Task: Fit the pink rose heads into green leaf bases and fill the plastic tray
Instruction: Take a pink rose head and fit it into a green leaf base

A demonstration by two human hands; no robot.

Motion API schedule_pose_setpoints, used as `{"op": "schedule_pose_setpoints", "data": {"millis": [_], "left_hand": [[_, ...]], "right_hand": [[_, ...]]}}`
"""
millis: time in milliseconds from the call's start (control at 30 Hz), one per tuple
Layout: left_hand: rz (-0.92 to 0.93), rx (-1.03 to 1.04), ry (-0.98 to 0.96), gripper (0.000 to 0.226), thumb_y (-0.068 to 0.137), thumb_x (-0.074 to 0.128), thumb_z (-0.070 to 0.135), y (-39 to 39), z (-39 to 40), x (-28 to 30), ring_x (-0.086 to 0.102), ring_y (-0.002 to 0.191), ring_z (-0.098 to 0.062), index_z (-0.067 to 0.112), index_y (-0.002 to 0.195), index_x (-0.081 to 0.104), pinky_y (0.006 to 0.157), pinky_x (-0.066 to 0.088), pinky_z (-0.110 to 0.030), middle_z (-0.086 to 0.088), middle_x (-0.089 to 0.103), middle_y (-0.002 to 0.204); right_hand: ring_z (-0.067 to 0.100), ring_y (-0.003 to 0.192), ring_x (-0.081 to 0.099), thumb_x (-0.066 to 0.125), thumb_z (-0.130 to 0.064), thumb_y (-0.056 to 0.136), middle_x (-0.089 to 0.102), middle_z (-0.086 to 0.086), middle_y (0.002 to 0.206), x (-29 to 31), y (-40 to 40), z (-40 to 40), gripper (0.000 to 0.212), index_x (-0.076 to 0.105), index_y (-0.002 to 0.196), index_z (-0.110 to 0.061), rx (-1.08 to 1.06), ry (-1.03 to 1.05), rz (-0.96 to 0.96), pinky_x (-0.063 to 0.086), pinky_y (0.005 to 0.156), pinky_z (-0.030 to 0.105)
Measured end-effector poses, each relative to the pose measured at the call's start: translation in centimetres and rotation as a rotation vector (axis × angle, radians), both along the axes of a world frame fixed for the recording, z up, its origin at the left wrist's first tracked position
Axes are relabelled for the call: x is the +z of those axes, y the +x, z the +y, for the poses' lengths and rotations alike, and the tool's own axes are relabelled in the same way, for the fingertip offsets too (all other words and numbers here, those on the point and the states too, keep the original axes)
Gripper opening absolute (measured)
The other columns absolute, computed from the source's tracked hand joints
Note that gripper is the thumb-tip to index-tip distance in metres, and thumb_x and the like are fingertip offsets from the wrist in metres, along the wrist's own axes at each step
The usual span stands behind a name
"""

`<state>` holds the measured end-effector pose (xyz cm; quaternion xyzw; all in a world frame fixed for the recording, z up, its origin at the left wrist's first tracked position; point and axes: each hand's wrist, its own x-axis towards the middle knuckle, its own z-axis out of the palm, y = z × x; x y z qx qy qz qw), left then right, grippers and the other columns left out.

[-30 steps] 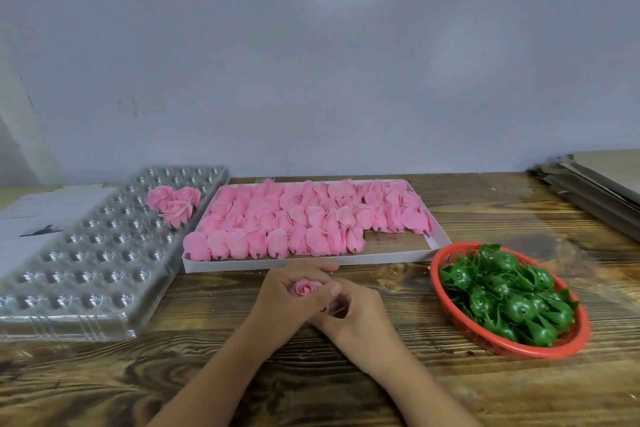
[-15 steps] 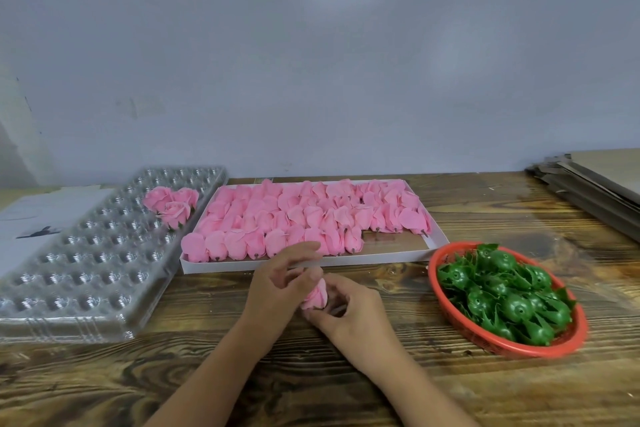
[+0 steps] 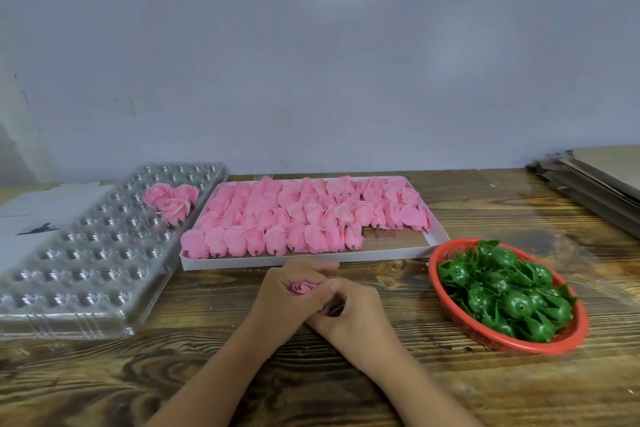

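Both hands meet near the front middle of the surface (image 3: 398,388): the left hand (image 3: 277,302) has its grip curled round a pink rose head (image 3: 303,288), and the right hand (image 3: 349,314) has its grip curled in under it, maybe on a green base, though I cannot tell. To do this well, I think the rose should be held softly so the petals do not squash, and pushed straight down. The plastic tray (image 3: 86,270) at the left edge has three done roses (image 3: 171,199) at its far end and lots of free cups, with bare wood to cross between the white box (image 3: 311,260) and the front edge, while the red basket (image 3: 460,322) of leaf bases (image 3: 502,291) sits near the right edge.
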<state>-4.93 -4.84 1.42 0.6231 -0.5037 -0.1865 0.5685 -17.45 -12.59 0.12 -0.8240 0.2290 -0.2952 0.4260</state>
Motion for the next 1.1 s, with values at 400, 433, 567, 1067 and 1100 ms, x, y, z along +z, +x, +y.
{"op": "schedule_pose_setpoints", "data": {"millis": [400, 433, 567, 1067, 1100], "left_hand": [[-0.009, -0.014, 0.062, 0.019, 0.079, 0.085, 0.01, -0.3, -0.1, -0.2, 0.068, 0.106, 0.0, 0.026, 0.085, 0.078, 0.09, 0.048, -0.01, 0.023, 0.073, 0.111], [0.006, -0.011, 0.062, 0.018, 0.077, 0.087, 0.014, -0.3, -0.2, -0.2, 0.068, 0.105, -0.001, 0.025, 0.088, 0.077, 0.088, 0.048, -0.01, 0.022, 0.073, 0.111], [0.028, -0.001, 0.094, 0.054, 0.063, 0.08, 0.051, -0.1, -0.1, 0.0, 0.067, 0.103, -0.005, 0.03, 0.111, 0.07, 0.084, 0.052, -0.015, 0.011, 0.072, 0.109], [0.214, -0.085, -0.02, 0.018, 0.073, 0.078, 0.043, 0.4, 0.8, 1.0, 0.068, 0.11, -0.012, 0.03, 0.086, 0.082, 0.086, 0.053, -0.017, 0.004, 0.076, 0.111], [0.207, -0.096, -0.012, 0.02, 0.073, 0.079, 0.042, 0.4, 0.8, 1.0, 0.068, 0.109, -0.013, 0.03, 0.088, 0.082, 0.085, 0.054, -0.018, 0.004, 0.076, 0.112]], "right_hand": [[-0.011, 0.083, 0.064, 0.08, -0.025, 0.073, 0.064, -0.039, 0.079, 0.0, -0.1, -0.1, 0.025, 0.07, 0.093, -0.036, -0.054, 0.021, -0.02, 0.045, 0.066, 0.004], [-0.011, 0.083, 0.064, 0.08, -0.024, 0.073, 0.064, -0.039, 0.079, 0.0, -0.1, -0.1, 0.026, 0.071, 0.095, -0.034, -0.058, 0.025, -0.026, 0.045, 0.066, 0.003], [-0.01, 0.086, 0.065, 0.08, -0.025, 0.075, 0.07, -0.026, 0.082, -0.2, 0.0, -0.3, 0.028, 0.073, 0.102, -0.029, -0.082, 0.059, -0.055, 0.049, 0.071, 0.006], [0.022, 0.084, 0.067, 0.068, -0.015, 0.086, 0.073, 0.007, 0.093, 1.2, -0.4, 0.1, 0.024, 0.073, 0.103, -0.031, 0.156, 0.246, -0.093, 0.055, 0.082, 0.039], [0.025, 0.09, 0.068, 0.069, -0.017, 0.087, 0.074, 0.006, 0.096, 1.2, -0.4, 0.1, 0.023, 0.073, 0.105, -0.03, 0.161, 0.254, -0.096, 0.055, 0.085, 0.044]]}}
